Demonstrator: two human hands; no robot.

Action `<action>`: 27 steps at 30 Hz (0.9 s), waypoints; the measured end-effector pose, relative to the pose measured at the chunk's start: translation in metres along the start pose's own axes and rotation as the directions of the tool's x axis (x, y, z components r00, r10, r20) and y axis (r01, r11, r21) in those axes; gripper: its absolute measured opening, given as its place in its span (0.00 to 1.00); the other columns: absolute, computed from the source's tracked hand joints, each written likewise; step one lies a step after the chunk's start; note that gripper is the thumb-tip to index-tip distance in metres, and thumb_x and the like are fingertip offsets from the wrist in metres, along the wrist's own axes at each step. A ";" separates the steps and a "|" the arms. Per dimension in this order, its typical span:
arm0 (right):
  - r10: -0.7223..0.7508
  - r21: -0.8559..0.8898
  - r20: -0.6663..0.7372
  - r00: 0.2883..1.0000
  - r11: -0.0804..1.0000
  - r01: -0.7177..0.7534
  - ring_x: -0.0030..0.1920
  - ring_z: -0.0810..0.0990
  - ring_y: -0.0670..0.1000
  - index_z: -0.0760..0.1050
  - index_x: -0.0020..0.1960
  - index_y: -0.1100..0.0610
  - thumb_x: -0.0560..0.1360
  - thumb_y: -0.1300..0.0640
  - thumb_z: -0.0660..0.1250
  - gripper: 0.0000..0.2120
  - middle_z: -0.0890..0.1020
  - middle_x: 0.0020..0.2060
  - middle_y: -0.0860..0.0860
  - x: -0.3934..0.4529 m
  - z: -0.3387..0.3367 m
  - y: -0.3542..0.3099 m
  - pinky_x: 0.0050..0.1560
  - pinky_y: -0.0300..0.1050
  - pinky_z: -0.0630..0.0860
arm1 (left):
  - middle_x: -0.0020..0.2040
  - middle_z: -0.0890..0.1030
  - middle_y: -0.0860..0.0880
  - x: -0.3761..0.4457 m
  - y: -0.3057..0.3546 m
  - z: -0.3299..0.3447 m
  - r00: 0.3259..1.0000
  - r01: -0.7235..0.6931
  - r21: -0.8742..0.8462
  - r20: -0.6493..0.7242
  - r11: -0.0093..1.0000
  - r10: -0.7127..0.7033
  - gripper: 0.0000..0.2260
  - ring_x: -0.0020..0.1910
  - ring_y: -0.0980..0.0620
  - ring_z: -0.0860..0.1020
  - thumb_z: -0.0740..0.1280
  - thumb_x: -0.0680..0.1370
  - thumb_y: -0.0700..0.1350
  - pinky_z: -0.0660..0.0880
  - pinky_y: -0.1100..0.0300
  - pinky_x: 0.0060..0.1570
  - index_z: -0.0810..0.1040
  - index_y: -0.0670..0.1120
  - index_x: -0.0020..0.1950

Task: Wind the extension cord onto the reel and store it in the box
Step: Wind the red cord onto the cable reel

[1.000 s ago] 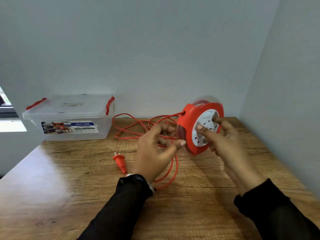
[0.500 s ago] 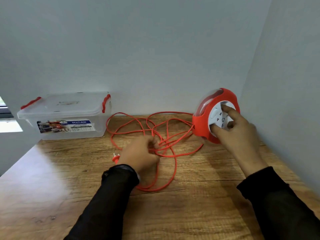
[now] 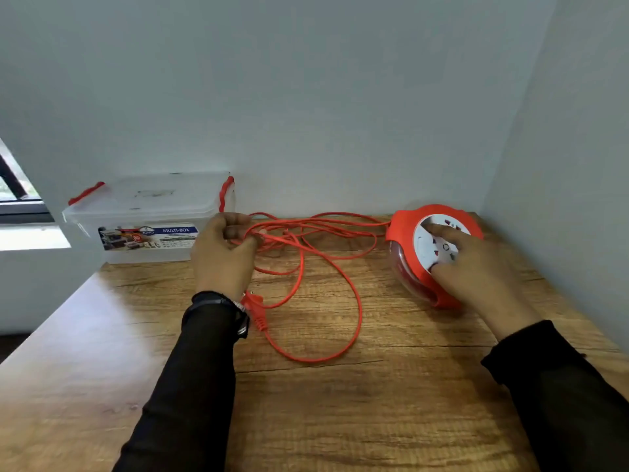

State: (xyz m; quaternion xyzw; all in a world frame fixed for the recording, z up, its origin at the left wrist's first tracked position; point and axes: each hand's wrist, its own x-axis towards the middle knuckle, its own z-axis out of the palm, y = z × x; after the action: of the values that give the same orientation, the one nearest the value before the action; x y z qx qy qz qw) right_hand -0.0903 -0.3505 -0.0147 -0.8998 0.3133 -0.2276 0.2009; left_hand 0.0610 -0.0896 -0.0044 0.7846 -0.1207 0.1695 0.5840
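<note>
Left hand (image 3: 223, 253) clenched round a bunch of strands of the orange cord (image 3: 341, 277), just right of the lidded box (image 3: 146, 212) at the far left. Right hand (image 3: 476, 267) spread flat on the white face of the reel (image 3: 401, 233), tilted at the bench's (image 3: 340, 403) far right. Cord loose between them, plug (image 3: 255, 308) by the left wrist.

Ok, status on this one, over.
Left hand grips cord. Right hand rests on reel on table. Cord loose, unwound, plug free. Box closed.
</note>
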 end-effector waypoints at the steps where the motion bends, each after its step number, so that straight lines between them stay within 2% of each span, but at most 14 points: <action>1: -0.005 -0.007 0.006 1.000 1.000 0.005 0.64 0.72 0.62 0.66 0.65 0.32 0.70 0.50 0.63 0.26 0.75 0.66 0.52 0.000 0.000 0.000 0.63 0.57 0.71 | 0.42 0.80 0.54 0.001 0.001 -0.001 0.999 0.020 -0.001 -0.029 1.000 -0.020 0.12 0.42 0.57 0.78 0.71 0.71 0.36 0.76 0.62 0.44 0.78 0.50 0.48; 3: -0.010 -0.020 0.029 1.000 1.000 0.010 0.65 0.72 0.60 0.67 0.64 0.31 0.70 0.52 0.62 0.26 0.75 0.67 0.50 0.000 0.002 -0.001 0.63 0.56 0.71 | 0.43 0.81 0.53 0.002 0.001 -0.003 0.997 0.065 -0.034 -0.041 0.997 -0.067 0.14 0.46 0.51 0.80 0.67 0.69 0.31 0.79 0.54 0.50 0.79 0.50 0.44; 5: -0.029 -0.037 0.039 0.999 0.999 0.030 0.65 0.72 0.60 0.67 0.64 0.31 0.69 0.53 0.61 0.27 0.75 0.66 0.50 -0.002 0.003 -0.003 0.63 0.56 0.71 | 0.40 0.82 0.52 -0.001 0.005 -0.003 0.995 0.098 -0.055 0.007 0.994 -0.098 0.16 0.44 0.45 0.82 0.60 0.66 0.31 0.81 0.50 0.50 0.79 0.51 0.37; 7: -0.057 -0.044 0.020 0.998 0.997 0.058 0.65 0.72 0.61 0.67 0.64 0.32 0.68 0.53 0.61 0.28 0.76 0.66 0.50 -0.003 0.004 -0.005 0.63 0.57 0.71 | 0.38 0.82 0.51 -0.005 0.010 -0.001 0.994 0.070 0.023 0.088 0.997 -0.072 0.14 0.40 0.44 0.81 0.58 0.64 0.35 0.79 0.54 0.46 0.79 0.50 0.34; 9: -0.082 -0.072 0.019 0.996 0.994 0.083 0.64 0.72 0.62 0.67 0.65 0.33 0.67 0.54 0.62 0.29 0.77 0.64 0.51 -0.006 0.004 -0.009 0.62 0.58 0.71 | 0.41 0.83 0.51 -0.014 0.017 0.005 0.992 0.005 0.119 0.128 0.993 -0.021 0.13 0.40 0.47 0.79 0.59 0.65 0.36 0.73 0.60 0.44 0.80 0.51 0.35; 10: -0.096 -0.082 0.019 0.995 0.992 0.097 0.63 0.73 0.62 0.67 0.65 0.33 0.66 0.55 0.62 0.30 0.77 0.64 0.52 -0.007 0.004 -0.011 0.62 0.58 0.72 | 0.43 0.83 0.52 -0.017 0.020 0.009 0.991 -0.050 0.159 0.127 0.986 0.030 0.13 0.43 0.50 0.79 0.60 0.67 0.35 0.72 0.61 0.47 0.79 0.52 0.35; 12: -0.124 -0.089 -0.001 0.992 0.988 0.124 0.62 0.73 0.63 0.67 0.66 0.34 0.66 0.55 0.63 0.30 0.78 0.62 0.52 -0.009 0.004 -0.016 0.61 0.57 0.72 | 0.44 0.83 0.54 -0.024 0.026 0.016 0.976 -0.207 0.169 0.106 0.964 0.191 0.12 0.48 0.51 0.80 0.60 0.66 0.38 0.75 0.54 0.53 0.78 0.54 0.34; 14: -0.154 -0.084 -0.028 0.988 0.985 0.151 0.60 0.74 0.64 0.67 0.66 0.35 0.67 0.55 0.64 0.30 0.79 0.61 0.53 -0.012 0.004 -0.020 0.60 0.56 0.72 | 0.42 0.82 0.53 -0.034 0.034 0.023 0.929 -0.364 0.085 0.109 0.927 0.355 0.10 0.45 0.52 0.80 0.61 0.66 0.39 0.76 0.54 0.46 0.79 0.51 0.36; 17: -0.195 -0.058 -0.079 0.978 0.980 0.190 0.56 0.77 0.63 0.67 0.67 0.35 0.67 0.53 0.68 0.30 0.81 0.58 0.54 -0.015 0.005 -0.025 0.57 0.55 0.74 | 0.32 0.78 0.56 -0.064 0.049 0.035 0.850 -0.463 -0.092 0.234 0.881 0.471 0.06 0.30 0.60 0.73 0.64 0.67 0.38 0.68 0.67 0.33 0.79 0.46 0.35; 19: -0.218 -0.013 -0.126 0.968 0.976 0.218 0.53 0.79 0.61 0.66 0.68 0.36 0.67 0.51 0.69 0.31 0.82 0.54 0.54 -0.017 0.004 -0.028 0.54 0.54 0.76 | 0.26 0.74 0.57 -0.080 0.051 0.045 0.832 -0.434 -0.053 0.361 0.899 0.423 0.04 0.27 0.58 0.72 0.65 0.68 0.43 0.67 0.68 0.31 0.79 0.46 0.34; 20: -0.222 0.024 -0.152 0.963 0.973 0.228 0.51 0.79 0.60 0.66 0.68 0.36 0.67 0.49 0.70 0.31 0.83 0.52 0.54 -0.018 0.003 -0.029 0.52 0.53 0.77 | 0.26 0.75 0.56 -0.084 0.047 0.051 0.829 -0.407 0.008 0.422 0.913 0.366 0.05 0.29 0.58 0.75 0.67 0.69 0.47 0.69 0.66 0.32 0.79 0.46 0.35; 22: -0.214 0.112 -0.195 0.957 0.965 0.239 0.52 0.80 0.58 0.65 0.68 0.36 0.67 0.44 0.70 0.30 0.83 0.51 0.53 -0.021 0.002 -0.032 0.51 0.53 0.78 | 0.34 0.80 0.54 -0.086 0.041 0.060 0.839 -0.266 0.091 0.512 0.960 0.184 0.08 0.36 0.58 0.79 0.71 0.70 0.52 0.73 0.63 0.37 0.79 0.48 0.43; 25: -0.213 0.190 -0.227 0.950 0.948 0.257 0.52 0.80 0.53 0.64 0.69 0.36 0.68 0.38 0.69 0.31 0.82 0.55 0.50 -0.026 0.003 -0.038 0.49 0.50 0.79 | 0.44 0.82 0.53 -0.091 0.037 0.069 0.814 0.079 -0.088 0.580 0.993 -0.014 0.15 0.43 0.54 0.82 0.75 0.70 0.53 0.79 0.58 0.43 0.76 0.51 0.52; 27: -0.213 0.228 -0.245 0.946 0.936 0.269 0.51 0.81 0.51 0.65 0.69 0.36 0.68 0.37 0.69 0.31 0.83 0.54 0.49 -0.030 0.004 -0.042 0.45 0.45 0.78 | 0.46 0.82 0.51 -0.093 0.036 0.074 0.845 0.188 -0.224 0.534 0.956 -0.041 0.12 0.45 0.52 0.83 0.75 0.71 0.48 0.82 0.51 0.45 0.77 0.52 0.51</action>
State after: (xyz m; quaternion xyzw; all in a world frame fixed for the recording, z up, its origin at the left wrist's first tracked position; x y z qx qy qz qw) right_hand -0.0889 -0.2999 -0.0054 -0.8675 0.1876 -0.3861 0.2514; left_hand -0.0285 -0.1711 -0.0303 0.7206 -0.2495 -0.1037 0.6385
